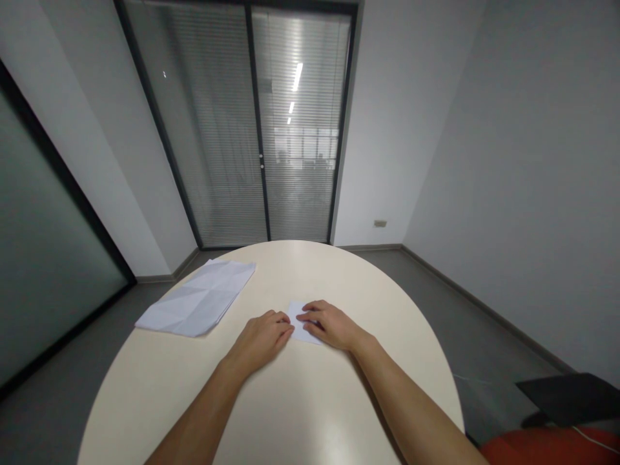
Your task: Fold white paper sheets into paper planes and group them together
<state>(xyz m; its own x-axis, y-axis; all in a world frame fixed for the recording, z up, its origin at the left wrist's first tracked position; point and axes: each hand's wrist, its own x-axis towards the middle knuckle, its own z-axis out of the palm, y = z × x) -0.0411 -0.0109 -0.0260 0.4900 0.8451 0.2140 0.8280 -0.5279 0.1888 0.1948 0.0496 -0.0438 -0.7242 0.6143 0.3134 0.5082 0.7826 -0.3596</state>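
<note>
A small piece of white paper (pixel 299 330) lies on the round cream table (pixel 310 400), between my two hands. My left hand (pixel 266 339) is at the paper's left edge, its fingers drawn together and closed on that edge. From the right, my right hand (pixel 332 324) rests over the paper with its fingers spread and the fingertips touching it. Part of the paper is hidden beneath the right fingers. I cannot tell whether it is folded in layers.
A stack of creased white paper sheets (pixel 198 300) lies at the table's left side, reaching its edge. To the lower right, off the table, are a red seat (pixel 547 449) and a dark flat object (pixel 571 397) with a thin cable. Beyond the table stands a glass door with blinds (pixel 300 194).
</note>
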